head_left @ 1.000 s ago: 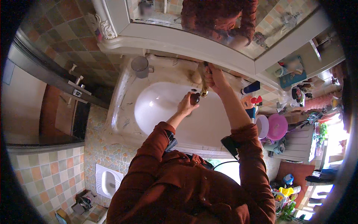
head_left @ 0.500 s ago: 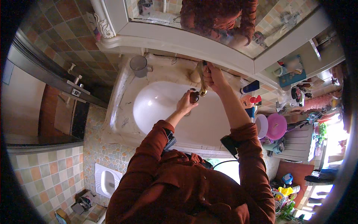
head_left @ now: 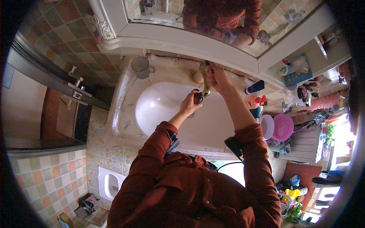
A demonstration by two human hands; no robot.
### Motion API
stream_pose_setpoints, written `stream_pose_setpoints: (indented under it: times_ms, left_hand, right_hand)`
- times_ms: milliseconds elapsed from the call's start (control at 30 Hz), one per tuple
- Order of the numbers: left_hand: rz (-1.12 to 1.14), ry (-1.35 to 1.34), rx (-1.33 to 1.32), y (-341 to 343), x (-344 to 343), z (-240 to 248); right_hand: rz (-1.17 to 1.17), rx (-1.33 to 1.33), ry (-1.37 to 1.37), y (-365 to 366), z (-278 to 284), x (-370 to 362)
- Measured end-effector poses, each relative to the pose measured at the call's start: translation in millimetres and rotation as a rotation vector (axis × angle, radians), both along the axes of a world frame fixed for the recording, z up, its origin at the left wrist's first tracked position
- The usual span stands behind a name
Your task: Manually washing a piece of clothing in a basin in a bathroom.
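My left hand point(head_left: 187, 103) is closed around a small, dark brown, rounded object point(head_left: 198, 98), holding it over the sink basin point(head_left: 159, 110), just beside the spout's end. Its exact kind does not show. My right hand point(head_left: 215, 78) grips the brass faucet point(head_left: 206, 90) near its top, at the back of the sink. The fingers hide most of the faucet's handle. Whether water runs from the spout, I cannot tell. Beside the faucet's base sits a pale, rounded lump point(head_left: 198, 77), perhaps soap.
A clear grey mug point(head_left: 140, 65) stands on the sink's back left corner. At the right are a dark tube point(head_left: 255, 87), a bottle with a red pump point(head_left: 252, 102) and a pink basin point(head_left: 283, 127). A white-framed mirror cabinet point(head_left: 190, 45) overhangs the back edge.
Both hands keep almost the same place and grip. The whole view has shifted very slightly.
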State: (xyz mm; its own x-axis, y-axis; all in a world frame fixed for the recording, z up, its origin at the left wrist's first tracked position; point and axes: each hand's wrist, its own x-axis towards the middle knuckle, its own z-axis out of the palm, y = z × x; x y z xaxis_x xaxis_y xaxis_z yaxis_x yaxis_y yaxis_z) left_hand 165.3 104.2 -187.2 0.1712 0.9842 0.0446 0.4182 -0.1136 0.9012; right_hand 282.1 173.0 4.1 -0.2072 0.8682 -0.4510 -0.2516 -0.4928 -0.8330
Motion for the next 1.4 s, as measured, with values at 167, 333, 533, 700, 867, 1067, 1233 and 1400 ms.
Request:
stream_pose_setpoints:
  times_ms: [167,333,533,700,867,1067,1233,1400]
  left_hand:
    - [-0.013,0.008,-0.028,2.3,-1.3,0.0]
    - [-0.012,0.004,-0.002,1.8,0.2,3.6]
    - [-0.018,0.015,0.006,1.5,0.0,9.3]
    - [-0.008,0.013,0.020,2.4,-0.7,8.8]
    - [0.000,0.006,-0.003,2.7,0.0,9.0]
    - [-0.011,0.006,-0.010,1.4,-0.7,15.1]
    - [-0.018,0.016,-0.033,1.4,0.5,18.3]
    - [-0.003,0.013,-0.020,0.3,-2.1,19.5]
  right_hand:
    - [0.044,0.036,0.011,-3.4,7.2,-4.3]
    - [0.055,0.033,0.036,-4.1,8.1,-3.0]
    - [0.006,0.025,-0.023,-1.6,3.1,-2.9]
    - [0.011,0.043,-0.012,-1.3,0.6,-4.4]
    - [-0.041,0.024,0.002,0.4,-1.2,-5.4]
    - [-0.027,0.017,0.000,1.0,-0.7,-3.7]
    - [-0.037,0.013,0.027,-0.8,0.6,-1.9]
    - [-0.017,0.026,0.055,-3.5,4.8,-5.2]
